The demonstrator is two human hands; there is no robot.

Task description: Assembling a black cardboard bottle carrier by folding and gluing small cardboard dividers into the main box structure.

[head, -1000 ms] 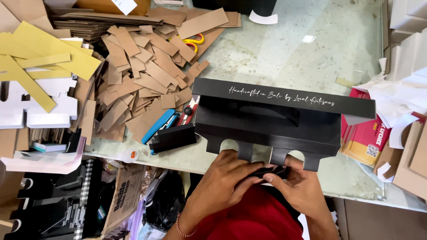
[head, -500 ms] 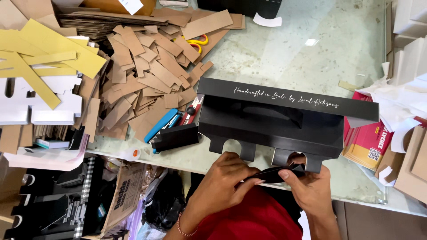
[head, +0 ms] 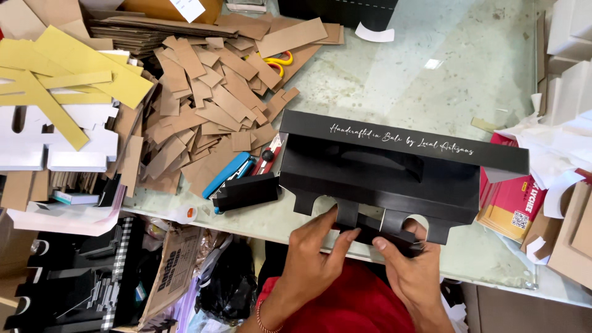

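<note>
The left hand [head: 314,256] and right hand [head: 410,268] both pinched a small black tab piece [head: 385,234] at the near edge of the black cardboard box [head: 382,176], lying on the glass table [head: 394,80].

1. My left hand [head: 314,256] and right hand [head: 410,271] cover the near tabs of the black cardboard box [head: 394,179], so their fold is hidden.
2. The yellow scissors [head: 279,61] lie half buried under brown cardboard strips [head: 209,105].
3. The red packet [head: 509,206] sits partly under the box.
4. The white stack [head: 570,68] is cut by the right edge.
</note>
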